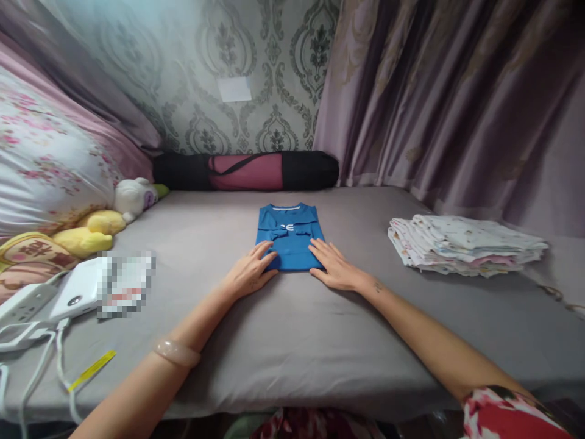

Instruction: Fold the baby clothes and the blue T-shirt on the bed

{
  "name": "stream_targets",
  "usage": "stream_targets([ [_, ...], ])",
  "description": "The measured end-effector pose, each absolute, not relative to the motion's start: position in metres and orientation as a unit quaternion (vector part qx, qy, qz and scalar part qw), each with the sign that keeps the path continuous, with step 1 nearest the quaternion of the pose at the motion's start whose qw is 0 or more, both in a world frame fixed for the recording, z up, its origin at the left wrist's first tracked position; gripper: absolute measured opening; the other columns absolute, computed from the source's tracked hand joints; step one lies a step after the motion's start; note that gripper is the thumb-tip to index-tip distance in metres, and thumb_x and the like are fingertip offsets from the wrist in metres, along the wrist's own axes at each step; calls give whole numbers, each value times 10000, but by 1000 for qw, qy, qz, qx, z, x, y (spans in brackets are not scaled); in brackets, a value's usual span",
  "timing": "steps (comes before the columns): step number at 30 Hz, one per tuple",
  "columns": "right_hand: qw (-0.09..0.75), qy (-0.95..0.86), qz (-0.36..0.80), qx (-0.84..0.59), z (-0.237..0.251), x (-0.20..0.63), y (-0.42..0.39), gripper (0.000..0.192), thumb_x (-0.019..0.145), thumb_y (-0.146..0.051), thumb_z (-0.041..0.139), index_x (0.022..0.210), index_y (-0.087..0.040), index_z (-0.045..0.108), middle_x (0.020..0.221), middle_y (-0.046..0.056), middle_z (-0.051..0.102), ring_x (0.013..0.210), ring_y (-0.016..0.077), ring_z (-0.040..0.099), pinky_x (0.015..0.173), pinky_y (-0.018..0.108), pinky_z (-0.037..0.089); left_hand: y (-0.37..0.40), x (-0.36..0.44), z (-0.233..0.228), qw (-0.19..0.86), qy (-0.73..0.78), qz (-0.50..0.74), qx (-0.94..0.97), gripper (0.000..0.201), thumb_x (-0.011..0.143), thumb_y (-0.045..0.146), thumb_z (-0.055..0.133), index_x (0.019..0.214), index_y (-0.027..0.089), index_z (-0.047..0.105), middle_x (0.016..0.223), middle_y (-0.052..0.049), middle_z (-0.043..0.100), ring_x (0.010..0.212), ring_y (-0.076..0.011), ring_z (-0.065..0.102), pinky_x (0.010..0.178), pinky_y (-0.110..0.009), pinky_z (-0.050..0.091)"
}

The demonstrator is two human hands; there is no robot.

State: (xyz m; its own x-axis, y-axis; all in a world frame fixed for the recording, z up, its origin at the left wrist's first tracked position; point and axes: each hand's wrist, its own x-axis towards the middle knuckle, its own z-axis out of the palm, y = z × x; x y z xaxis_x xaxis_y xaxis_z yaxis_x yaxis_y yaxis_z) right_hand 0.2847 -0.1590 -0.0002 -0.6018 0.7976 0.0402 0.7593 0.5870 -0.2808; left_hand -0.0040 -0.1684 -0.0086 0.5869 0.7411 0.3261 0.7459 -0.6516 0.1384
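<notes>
A blue shirt point(292, 256) with white lettering lies folded on the grey sheet, its collar pointing away from me and its sleeves folded in across the front. My left hand point(253, 268) rests on its near left corner, fingers stretched out. At the near right corner, my right hand point(333, 265) lies flat with its fingers spread. Neither hand grips the fabric; both touch the shirt's side edges.
A stack of folded patterned cloths point(470, 244) sits at the right. A black and maroon roll bag point(247, 172) lies along the wall. On the left are plush toys point(132, 198), a white power bank point(85, 286), a power strip point(27, 305) and cables point(59, 360).
</notes>
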Motion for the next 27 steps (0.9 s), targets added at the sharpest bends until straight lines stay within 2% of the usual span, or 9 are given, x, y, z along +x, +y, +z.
stream_targets([
  [2,82,-891,120,-430,0,281,-160,645,954,-458,417,1512,-157,298,1579,119,245,1470,239,153,1203,467,124,-168,-3,-7,5,-386,-165,-908,338,980,374,385,1167,182,590,1290,-143,579,1267,-261,502,1062,-427,433],
  [4,85,-891,127,-427,-1,278,-160,634,949,-460,432,1498,-159,331,1556,121,308,1456,245,214,1198,465,159,-166,-1,-6,-2,-374,-155,-914,315,995,330,334,1071,193,607,1148,-120,647,1189,-237,561,1020,-393,462],
  [7,116,-891,114,-424,-5,279,-153,634,924,-432,487,1476,-141,371,1529,137,360,1424,257,300,1181,453,231,-163,2,-2,-4,-419,-153,-895,339,1011,319,261,1011,197,578,1000,-102,677,1015,-216,642,890,-345,513],
  [10,158,-885,105,-426,-10,287,-142,577,893,-272,501,1446,-130,419,1492,148,418,1377,250,391,1148,434,318,-160,3,3,1,-476,-141,-868,358,1019,347,221,994,206,549,887,-75,678,832,-206,671,754,-315,522],
  [12,174,-880,108,-429,-12,294,-135,574,849,-149,471,1423,-150,458,1456,130,472,1336,239,450,1122,429,367,-158,0,5,6,-463,-134,-876,330,1011,381,268,1014,210,550,915,-77,686,852,-214,674,761,-319,520],
  [15,177,-883,113,-419,-16,302,-129,615,800,-63,428,1405,-157,487,1424,108,514,1304,221,492,1102,409,401,-156,-8,0,17,-412,-143,-900,277,974,384,397,1104,206,565,1102,-107,682,1014,-230,657,886,-348,514],
  [19,180,-891,105,-403,-20,307,-126,675,773,-11,392,1419,-185,477,1430,76,507,1329,202,463,1120,412,385,-151,-25,-11,8,-414,-166,-895,372,896,180,427,1238,210,568,1296,-103,622,1177,-211,599,1019,-359,474],
  [23,157,-894,103,-408,-15,307,-125,723,749,26,366,1426,-207,467,1430,56,504,1331,191,458,1115,409,392,-150,-35,-8,-21,-428,-168,-888,522,834,96,417,1316,252,547,1313,-55,622,1202,-186,590,1035,-349,471],
  [27,150,-903,88,-393,2,309,-134,710,754,30,346,1420,-182,473,1424,73,511,1327,192,463,1113,416,395,-158,-36,6,-17,-407,-177,-896,526,844,81,402,1325,238,546,1324,-64,614,1218,-189,579,1048,-355,463],
])
